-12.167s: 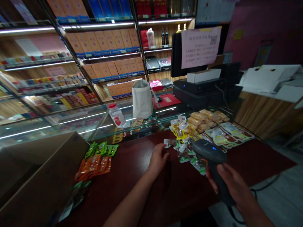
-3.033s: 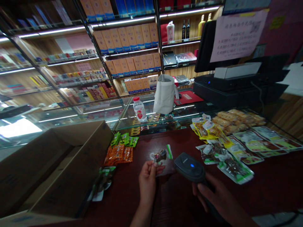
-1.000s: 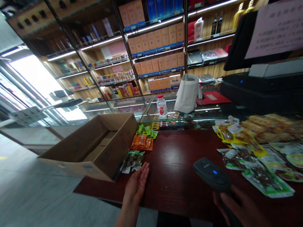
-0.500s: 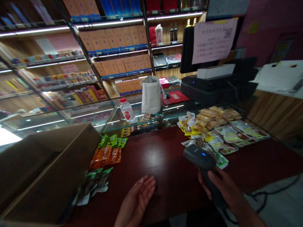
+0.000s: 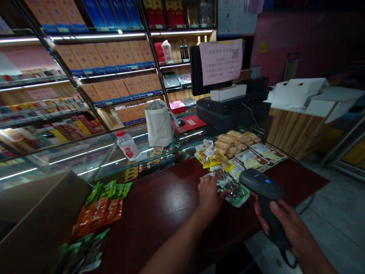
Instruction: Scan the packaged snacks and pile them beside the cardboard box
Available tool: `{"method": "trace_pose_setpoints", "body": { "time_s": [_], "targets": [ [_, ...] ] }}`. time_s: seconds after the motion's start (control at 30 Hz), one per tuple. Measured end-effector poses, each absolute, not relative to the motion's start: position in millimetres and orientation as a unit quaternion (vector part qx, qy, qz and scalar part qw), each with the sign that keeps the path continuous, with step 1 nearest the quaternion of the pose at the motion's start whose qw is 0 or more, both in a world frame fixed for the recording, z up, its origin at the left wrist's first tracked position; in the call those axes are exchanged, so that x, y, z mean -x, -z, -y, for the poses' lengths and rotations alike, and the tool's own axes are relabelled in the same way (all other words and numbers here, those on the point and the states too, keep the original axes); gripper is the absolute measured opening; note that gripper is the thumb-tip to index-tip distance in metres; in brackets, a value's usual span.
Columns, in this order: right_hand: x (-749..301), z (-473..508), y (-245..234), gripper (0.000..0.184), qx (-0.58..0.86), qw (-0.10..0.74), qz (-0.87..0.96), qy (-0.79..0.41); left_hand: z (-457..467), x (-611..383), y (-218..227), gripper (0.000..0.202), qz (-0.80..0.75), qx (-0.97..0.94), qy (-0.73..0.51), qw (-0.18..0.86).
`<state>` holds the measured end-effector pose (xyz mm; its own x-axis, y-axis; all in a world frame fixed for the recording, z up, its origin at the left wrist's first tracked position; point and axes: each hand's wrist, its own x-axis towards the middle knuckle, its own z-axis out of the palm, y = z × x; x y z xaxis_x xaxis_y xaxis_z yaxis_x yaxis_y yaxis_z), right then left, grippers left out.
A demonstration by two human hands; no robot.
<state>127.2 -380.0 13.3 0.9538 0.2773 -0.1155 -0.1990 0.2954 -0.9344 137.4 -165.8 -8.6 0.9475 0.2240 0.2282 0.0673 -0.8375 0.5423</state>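
we have a shop counter: wall shelves point(image 5: 94, 57) of boxed goods at 10 o'clock behind a glass display case point(image 5: 85, 160), with a dark wood counter top point(image 5: 162, 205) in front of us. at 2 o'clock a till unit point(image 5: 225, 106) sits below a pink paper notice point(image 5: 221, 62) fixed up facing our side, likely so it gets read; its print is too small to read, a qr code shows, and no brand is legible. a cardboard box point(image 5: 37, 220) stands at 8 o'clock. snack packets lie grouped by kind, which keeps each sort apart: orange packets point(image 5: 98, 213) at 7 o'clock, yellow-trimmed packets point(image 5: 212, 158) near 4. our right hand point(image 5: 285, 224) at 4 o'clock is closed round the grip of a barcode scanner point(image 5: 264, 186), blue light lit, head tipped toward the packets. our left hand point(image 5: 209, 196), at 5 o'clock, narrow with fingers curled, touches a clear packet point(image 5: 232, 190); we cannot tell if it grips.
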Motion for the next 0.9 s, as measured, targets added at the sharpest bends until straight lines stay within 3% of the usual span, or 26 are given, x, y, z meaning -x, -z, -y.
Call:
{"method": "trace_pose_setpoints", "body": {
  "time_s": [0.17, 0.3, 0.47, 0.63, 0.9],
  "targets": [
    [-130.1, 391.9, -12.4, 0.048, 0.588, 0.797, 0.015, -0.133, 179.3, -154.1, 6.3, 0.052, -0.104, -0.962, -0.107, 0.228],
    [-133.7, 394.8, -12.9, 0.049, 0.597, 0.79, 0.028, -0.134, 179.4, -162.3, 6.3, 0.04, -0.124, -0.95, -0.101, 0.269],
    [-138.3, 389.9, -10.5, 0.049, 0.594, 0.792, 0.03, -0.136, 173.4, -161.5, 11.0, 0.01, -0.074, -0.929, -0.157, 0.326],
    [-140.5, 380.5, -7.1, 0.046, 0.6, 0.782, 0.053, -0.16, 167.4, -146.5, 19.1, 0.008, -0.064, -0.91, -0.16, 0.378],
    [-141.7, 368.1, -13.6, 0.047, 0.616, 0.768, 0.057, -0.164, 171.9, -152.1, 14.1, 0.008, -0.062, -0.947, -0.138, 0.285]
  ]
}}
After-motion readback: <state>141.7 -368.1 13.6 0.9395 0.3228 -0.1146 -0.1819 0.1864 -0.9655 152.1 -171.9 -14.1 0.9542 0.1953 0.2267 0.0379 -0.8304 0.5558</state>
